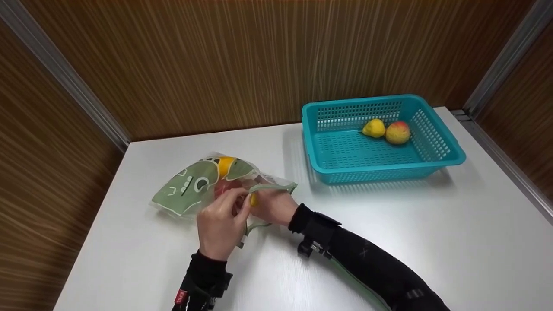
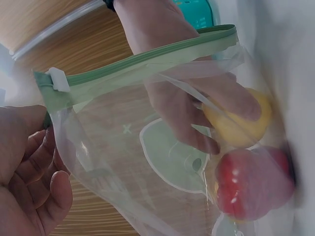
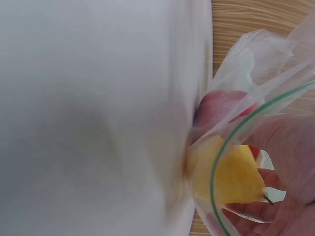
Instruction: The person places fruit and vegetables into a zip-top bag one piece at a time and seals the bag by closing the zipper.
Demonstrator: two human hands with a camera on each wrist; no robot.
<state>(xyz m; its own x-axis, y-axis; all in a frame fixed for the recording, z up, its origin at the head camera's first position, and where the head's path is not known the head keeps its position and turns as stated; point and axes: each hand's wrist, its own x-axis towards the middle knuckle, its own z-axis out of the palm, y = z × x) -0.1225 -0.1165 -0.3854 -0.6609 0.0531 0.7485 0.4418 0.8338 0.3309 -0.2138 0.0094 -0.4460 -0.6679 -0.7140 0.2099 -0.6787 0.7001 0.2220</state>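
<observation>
A clear zip bag point(image 1: 181, 194) with a green cartoon face lies on the white table, its green-edged mouth towards me. My left hand point(image 1: 222, 222) pinches the edge of the mouth near the white slider point(image 2: 59, 79). Inside the bag, my right hand point(image 1: 274, 207) has its fingers curled round a yellow fruit point(image 3: 231, 172) with a thin dark stem. Against that fruit lies a shiny red fruit point(image 2: 253, 184). Deeper in the bag shows an orange-yellow piece point(image 1: 225, 166), mostly hidden by the print.
To the right at the back stands a turquoise basket point(image 1: 391, 169). It contains a yellow pear point(image 1: 374, 128) and a red-yellow peach-like fruit point(image 1: 398, 132). Wood-grain panels point(image 1: 216, 65) rise behind the table point(image 1: 354, 224) and at both sides.
</observation>
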